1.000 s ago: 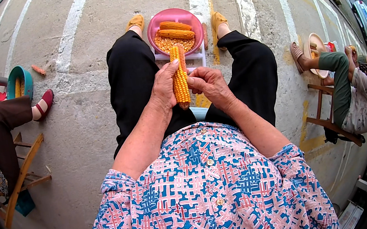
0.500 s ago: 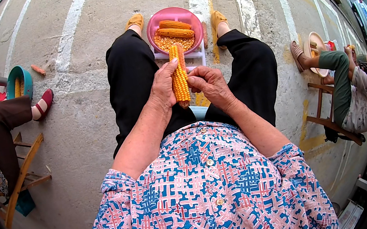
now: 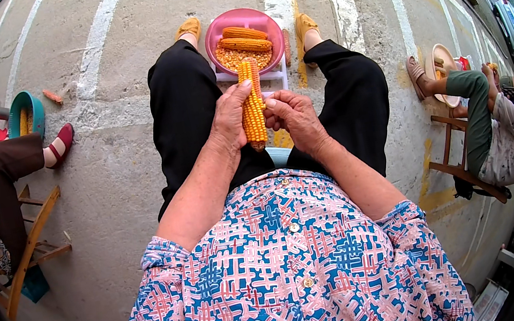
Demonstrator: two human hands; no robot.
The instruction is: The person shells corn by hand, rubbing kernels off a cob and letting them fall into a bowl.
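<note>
My left hand (image 3: 232, 118) is closed around an ear of corn (image 3: 253, 109), its thumb along the left side. The ear stands nearly lengthwise before my lap, mostly covered in yellow kernels, with a bare pinkish strip along its upper right. Against the ear's right side, my right hand (image 3: 294, 117) is pinched, thumb against curled fingers, with a bit of yellow kernel showing at the tips. Beyond the ear, a pink basin (image 3: 211, 32) holds loose kernels (image 3: 260, 61) and a few whole ears (image 3: 245, 44).
The basin rests on a low white stool (image 3: 284, 78) between my feet. A bare cob (image 3: 287, 46) lies beside it. People sit on wooden chairs at left (image 3: 38, 244) and right (image 3: 454, 150), near a teal basin (image 3: 32, 104) and a pale one (image 3: 440, 56). Another cob (image 3: 52, 97) lies on the concrete.
My right hand has shifted slightly, its thumb now pressed forward over the fingers at the ear's side. A yellow bit now shows at its fingertips. The left hand's grip is nearly unchanged.
</note>
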